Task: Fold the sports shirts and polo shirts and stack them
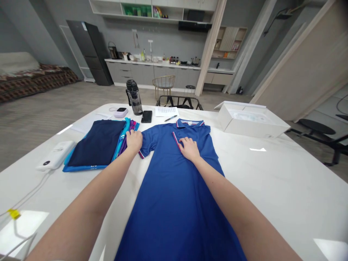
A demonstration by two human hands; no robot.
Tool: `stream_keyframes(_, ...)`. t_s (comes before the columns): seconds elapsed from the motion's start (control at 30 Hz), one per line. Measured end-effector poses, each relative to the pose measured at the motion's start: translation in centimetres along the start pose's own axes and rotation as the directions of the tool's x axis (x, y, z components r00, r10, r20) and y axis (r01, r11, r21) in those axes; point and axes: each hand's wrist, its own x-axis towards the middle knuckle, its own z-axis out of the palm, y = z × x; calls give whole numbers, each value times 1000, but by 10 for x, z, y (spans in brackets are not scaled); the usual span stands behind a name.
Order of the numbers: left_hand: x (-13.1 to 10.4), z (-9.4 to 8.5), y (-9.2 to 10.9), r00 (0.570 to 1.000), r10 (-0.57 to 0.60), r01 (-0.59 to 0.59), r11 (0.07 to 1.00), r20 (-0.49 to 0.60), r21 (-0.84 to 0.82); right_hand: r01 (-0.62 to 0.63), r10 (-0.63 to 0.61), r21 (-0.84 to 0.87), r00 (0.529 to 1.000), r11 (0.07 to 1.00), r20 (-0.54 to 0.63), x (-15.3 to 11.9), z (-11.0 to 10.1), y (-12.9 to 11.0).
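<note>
A blue polo shirt [174, 195] lies spread on the table, its collar at the far end and its lower part running toward me. The sleeve on the right is folded inward across the chest, and its red-and-white trim faces left. My right hand [189, 148] rests on that folded sleeve with the fingers apart. At the outer edge of the left sleeve, my left hand [134, 140] has its fingers curled on the fabric. Beside it is a stack of folded clothes [96, 143], dark navy on top with bright blue and purple edges showing.
On the white table [272, 188] stand a water bottle [134, 98] and an open white box [250, 119]. A phone [146, 116], a pen [170, 118], a printed paper [166, 111], a lilac device [121, 112] and a white power bank [57, 156] with cables lie around.
</note>
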Motion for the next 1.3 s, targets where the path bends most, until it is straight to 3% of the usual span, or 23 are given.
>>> stream_keyframes(0.2,2,-16,-2,1000,-1,1,1000,2,-22,-19,19,-1,1000,1000,-3,1,-1,-2)
stream_keyframes(0.33,14,-40,-7,997,-81,81,933,14,-351,-34,35,40,999,999,-32,0,-8,-2)
stream_keyframes(0.4,18,-52,-5,985,-137,170,781,101,-600,-21,28,95,998,995,-64,0,-14,-10)
stream_keyframes(0.47,19,-62,1,960,-158,279,522,230,-806,44,-30,205,997,978,-69,1,-20,-29)
stream_keyframes(0.53,18,-70,11,919,-141,393,235,369,-889,105,-104,348,994,932,-24,4,-21,-58)
stream_keyframes(0.6,16,-75,21,880,-113,466,23,461,-884,73,-108,449,993,891,53,7,-20,-92)
stream_keyframes(0.7,14,-79,31,867,-87,470,-181,491,-864,-111,63,462,991,880,119,9,-15,-133)
stream_keyframes(0.8,14,-75,35,883,-32,439,-299,469,-847,-306,257,423,951,853,171,7,-9,-148)
stream_keyframes(0.87,16,-71,35,891,-28,425,-304,454,-853,-364,299,406,930,838,215,5,-6,-145)
stream_keyframes(0.93,19,-67,34,893,-61,419,-246,445,-874,-377,304,410,924,831,233,3,-4,-138)
stream_keyframes(1.1,46,-78,41,921,-169,362,49,350,-931,-358,323,479,933,802,156,5,-11,-115)
stream_keyframes(1.2,72,-103,70,952,-67,304,107,298,-947,-321,338,502,939,803,61,9,-29,-91)
stream_keyframes(1.3,94,-127,121,966,59,247,94,253,-964,-287,349,498,937,819,-34,10,-57,-52)
